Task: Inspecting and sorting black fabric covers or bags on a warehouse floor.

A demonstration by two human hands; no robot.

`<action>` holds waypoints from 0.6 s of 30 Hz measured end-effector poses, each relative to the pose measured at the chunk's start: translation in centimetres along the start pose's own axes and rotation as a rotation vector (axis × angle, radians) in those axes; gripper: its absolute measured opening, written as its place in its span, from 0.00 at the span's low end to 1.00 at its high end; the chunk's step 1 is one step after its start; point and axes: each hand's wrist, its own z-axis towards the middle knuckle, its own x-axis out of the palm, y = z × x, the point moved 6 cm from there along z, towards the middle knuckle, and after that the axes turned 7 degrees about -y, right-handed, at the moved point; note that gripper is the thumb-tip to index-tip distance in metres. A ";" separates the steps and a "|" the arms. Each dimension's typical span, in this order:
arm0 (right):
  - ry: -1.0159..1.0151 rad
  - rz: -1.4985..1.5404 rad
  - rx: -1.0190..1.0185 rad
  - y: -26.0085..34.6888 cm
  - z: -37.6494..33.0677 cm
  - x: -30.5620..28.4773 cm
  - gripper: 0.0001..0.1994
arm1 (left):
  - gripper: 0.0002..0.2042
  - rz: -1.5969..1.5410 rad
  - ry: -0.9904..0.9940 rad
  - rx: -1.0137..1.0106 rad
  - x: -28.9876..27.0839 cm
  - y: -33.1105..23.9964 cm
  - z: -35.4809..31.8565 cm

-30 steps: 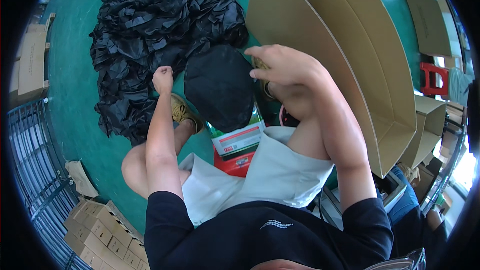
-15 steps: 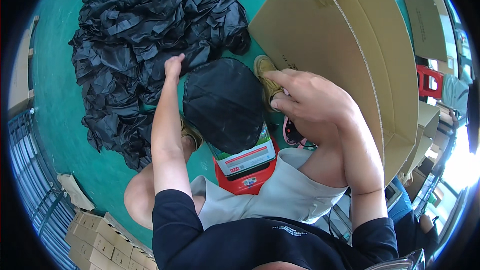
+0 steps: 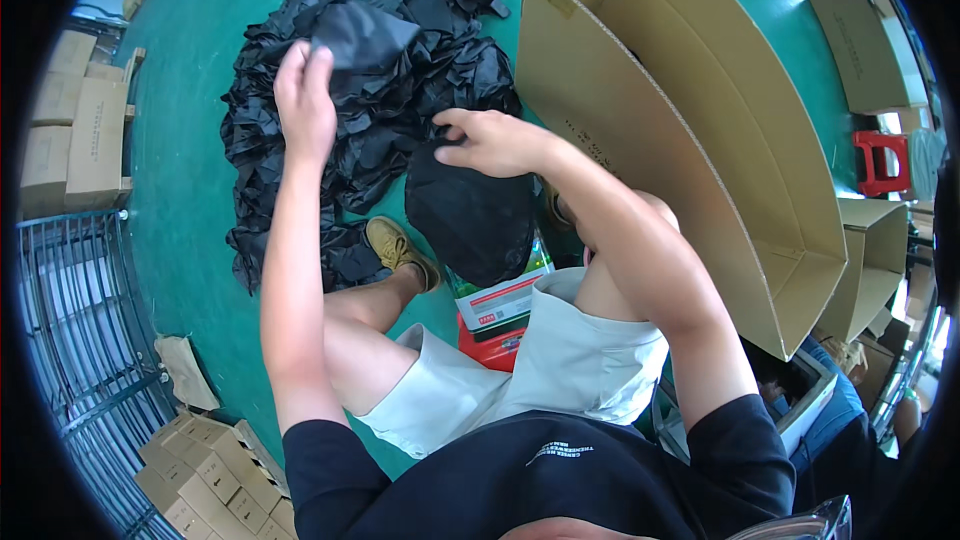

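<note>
Left of the big cardboard box [image 3: 625,115], a heap of thin black fabric [image 3: 375,90] lies crumpled on the green floor. On the heap's far part, well left of the box, the left hand [image 3: 305,105] pinches the near corner of a black sheet [image 3: 375,37] between thumb and fingers, the rest of it spreading smooth toward the box. The right hand [image 3: 490,143], just left of the box's near wall, holds nothing; its fingers are parted and bent over the far edge of a round black cover [image 3: 475,220]. Whether they touch it I cannot tell. That cover lies spread over a printed container [image 3: 500,306] on a red stool [image 3: 490,350], also to the box's left.

The sheet should be very light and limp, with a faint sheen that suggests some slipperiness. It looks hard to break but quick to crease and cling to its neighbours. The best hold is probably a firm fingertip pinch at a free corner or edge, with a second pinch opposite to spread it flat.
</note>
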 end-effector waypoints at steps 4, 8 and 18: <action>0.101 1.575 0.284 2.2 0.8 3.0 0.26 | 0.08 0.219 0.226 0.223 2.3 -8.8 -8.6; 0.113 1.677 0.142 2.8 0.1 3.1 0.20 | 0.05 0.323 0.433 0.549 5.6 -9.9 -13.4; -0.215 1.411 0.353 1.5 2.6 0.5 0.14 | 0.11 0.007 -0.171 0.012 -0.5 -4.2 -8.5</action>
